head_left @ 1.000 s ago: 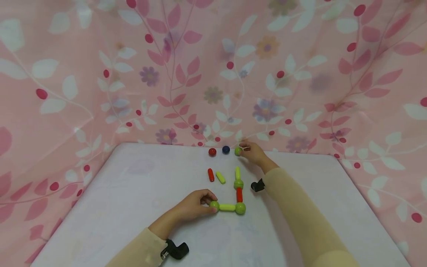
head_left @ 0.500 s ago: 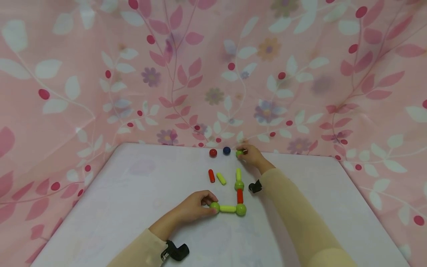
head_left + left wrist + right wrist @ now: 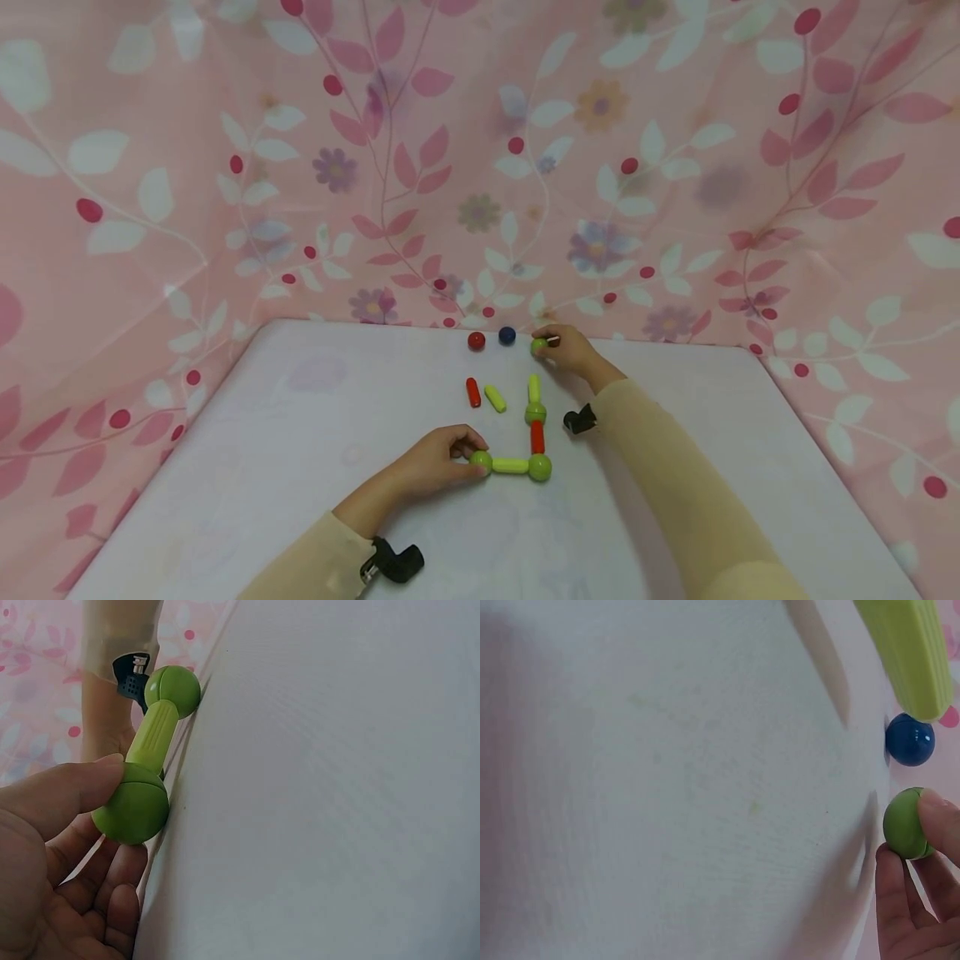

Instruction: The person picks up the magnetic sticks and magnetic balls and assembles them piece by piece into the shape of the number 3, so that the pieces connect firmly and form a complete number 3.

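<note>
My left hand (image 3: pixel 442 461) pinches a green ball (image 3: pixel 133 811) between thumb and fingers. That ball ends an L-shaped chain on the table: a yellow-green rod (image 3: pixel 511 466) runs right to a corner green ball (image 3: pixel 540 467). From there a red rod (image 3: pixel 537 437) leads away to another green ball (image 3: pixel 536 413), topped by a second yellow-green rod (image 3: pixel 534 388) whose far end is free. At the table's back edge my right hand (image 3: pixel 570 348) pinches a loose green ball (image 3: pixel 906 823), partly covered by the thumb. In the right wrist view, the free rod (image 3: pixel 915 664) looms close above.
Left of the right hand, a blue ball (image 3: pixel 507 336) and a red ball (image 3: pixel 476 340) sit along the back edge. A loose red rod (image 3: pixel 473 392) and a loose yellow-green rod (image 3: pixel 495 398) lie left of the chain. Behind the white table (image 3: pixel 315 417) hangs a pink floral cloth (image 3: pixel 480 167).
The right hand has taken hold of the green ball and drawn it slightly toward me and to the right. My left hand stays on the chain's end ball.
</note>
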`<move>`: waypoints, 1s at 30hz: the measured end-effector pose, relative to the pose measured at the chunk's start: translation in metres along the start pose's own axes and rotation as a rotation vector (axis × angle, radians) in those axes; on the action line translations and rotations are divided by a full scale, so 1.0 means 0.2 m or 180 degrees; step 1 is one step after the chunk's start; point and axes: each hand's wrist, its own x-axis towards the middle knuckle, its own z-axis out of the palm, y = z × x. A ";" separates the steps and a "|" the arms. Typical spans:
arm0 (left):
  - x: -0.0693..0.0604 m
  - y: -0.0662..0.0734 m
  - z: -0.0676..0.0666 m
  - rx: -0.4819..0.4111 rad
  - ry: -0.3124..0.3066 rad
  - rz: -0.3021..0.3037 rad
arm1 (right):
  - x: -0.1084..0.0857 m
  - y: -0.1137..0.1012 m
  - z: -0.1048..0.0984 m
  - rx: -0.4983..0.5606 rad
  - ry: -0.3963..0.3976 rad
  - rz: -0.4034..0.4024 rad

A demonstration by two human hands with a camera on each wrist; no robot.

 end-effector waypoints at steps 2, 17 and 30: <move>0.00 0.00 0.00 -0.0016 -0.0005 -0.0004 | -0.01 -0.01 -0.01 0.0033 -0.0014 0.0002; 0.00 0.00 0.00 -0.0020 0.0016 0.0038 | -0.11 -0.07 0.05 0.0388 -0.0226 0.0154; 0.00 -0.01 0.00 -0.0064 -0.0010 0.0010 | -0.15 -0.05 0.08 0.0497 -0.0295 0.0177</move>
